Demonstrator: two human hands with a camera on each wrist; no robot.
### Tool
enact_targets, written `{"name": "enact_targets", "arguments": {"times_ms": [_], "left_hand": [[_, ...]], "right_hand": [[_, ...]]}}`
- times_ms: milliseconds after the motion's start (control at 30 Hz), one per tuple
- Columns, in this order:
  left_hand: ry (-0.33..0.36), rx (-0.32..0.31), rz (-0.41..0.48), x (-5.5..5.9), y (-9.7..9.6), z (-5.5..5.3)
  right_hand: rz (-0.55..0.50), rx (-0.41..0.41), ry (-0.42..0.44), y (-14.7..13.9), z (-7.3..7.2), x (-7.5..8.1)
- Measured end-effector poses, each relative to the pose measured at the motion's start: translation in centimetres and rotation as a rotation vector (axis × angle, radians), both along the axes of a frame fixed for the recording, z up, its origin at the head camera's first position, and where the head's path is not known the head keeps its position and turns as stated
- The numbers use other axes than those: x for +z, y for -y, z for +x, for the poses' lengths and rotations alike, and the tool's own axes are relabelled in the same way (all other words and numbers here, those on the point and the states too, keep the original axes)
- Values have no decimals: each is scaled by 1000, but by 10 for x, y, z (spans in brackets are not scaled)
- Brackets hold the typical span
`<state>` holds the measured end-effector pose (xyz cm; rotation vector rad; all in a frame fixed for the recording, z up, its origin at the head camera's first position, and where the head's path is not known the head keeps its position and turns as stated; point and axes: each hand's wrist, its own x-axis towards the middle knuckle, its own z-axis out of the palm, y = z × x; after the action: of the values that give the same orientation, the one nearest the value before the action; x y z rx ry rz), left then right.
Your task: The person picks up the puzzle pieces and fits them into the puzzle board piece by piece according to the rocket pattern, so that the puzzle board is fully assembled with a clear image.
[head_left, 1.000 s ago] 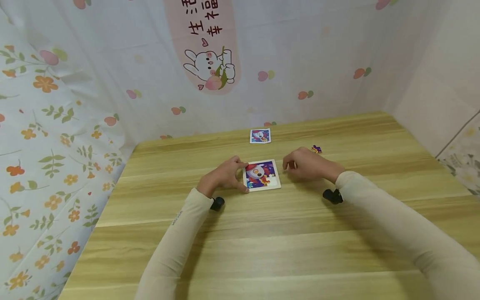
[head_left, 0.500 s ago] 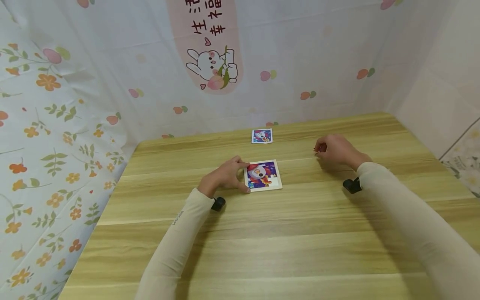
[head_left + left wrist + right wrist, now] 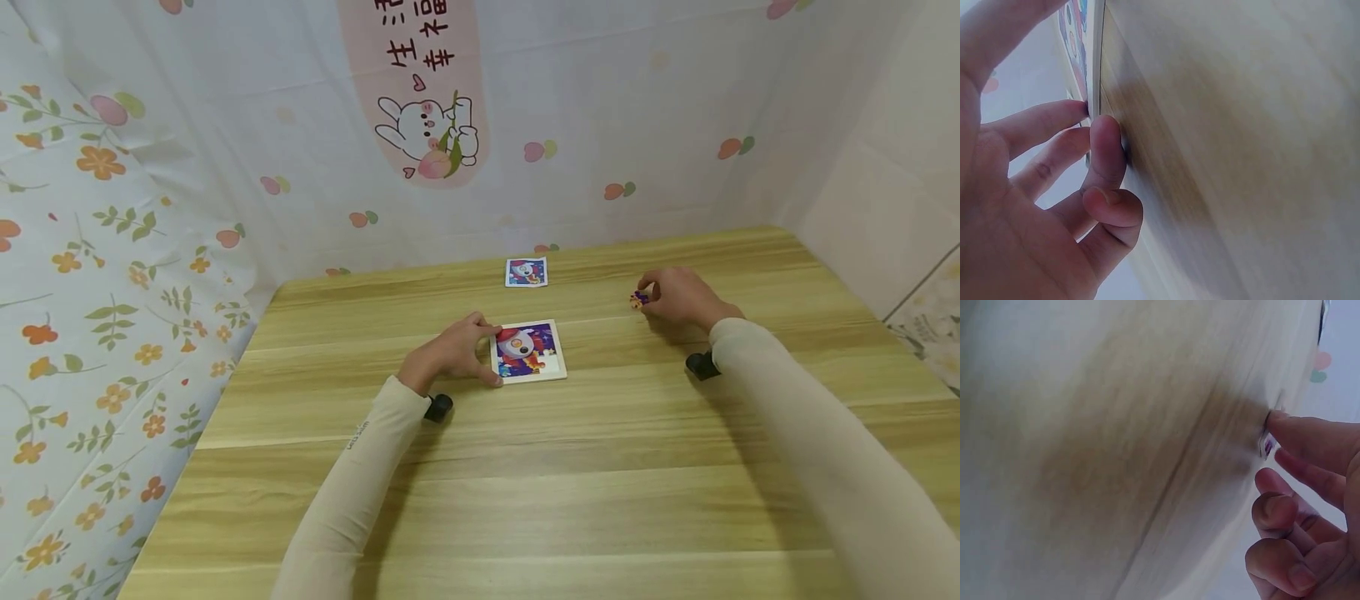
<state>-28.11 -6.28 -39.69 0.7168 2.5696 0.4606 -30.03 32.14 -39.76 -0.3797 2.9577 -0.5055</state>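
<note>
A small square jigsaw puzzle in a white tray (image 3: pixel 527 350) lies flat on the table; its picture shows a pale round-headed character on purple, with a bare white patch at the lower right. My left hand (image 3: pixel 450 350) grips the tray's left side, thumb at the near corner and index finger at the far one. In the left wrist view the tray's edge (image 3: pixel 1097 56) meets my fingertips while other fingers curl beside it. Farther right, my right hand (image 3: pixel 684 297) pinches a purple and orange puzzle piece (image 3: pixel 638 300) close to the tabletop. My fingers mostly hide that piece (image 3: pixel 1267 445) in the right wrist view.
Behind the puzzle, a small picture card (image 3: pixel 527 272) with a matching image lies near the back edge of the wooden table (image 3: pixel 480 500). A printed cloth (image 3: pixel 570 108) hangs behind the table, and a flowered one (image 3: pixel 112 333) hangs at the left.
My right hand has moved right and away from beside the tray to the loose puzzle piece and taken hold of it. My left hand has stayed at the tray.
</note>
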Motion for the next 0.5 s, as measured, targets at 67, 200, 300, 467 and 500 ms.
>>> {"name": "enact_targets", "arguments": {"times_ms": [67,200,300,467,500], "left_hand": [[-2,0,0,0,0,0],[-3,7,1,-1,0,-1],[0,9,2,-2,1,-1],[-3,3,4,-3,0,-2],[-5,3,2,-4,0,-3]], "right_hand": [[2,-6,3,1,-2,0],[-7,-22,0,3,-4,0],[-24,-41,2,4,-5,-1],[-34,-71,13,4,-6,-3],[-35,-77,17,4,-6,-3]]}}
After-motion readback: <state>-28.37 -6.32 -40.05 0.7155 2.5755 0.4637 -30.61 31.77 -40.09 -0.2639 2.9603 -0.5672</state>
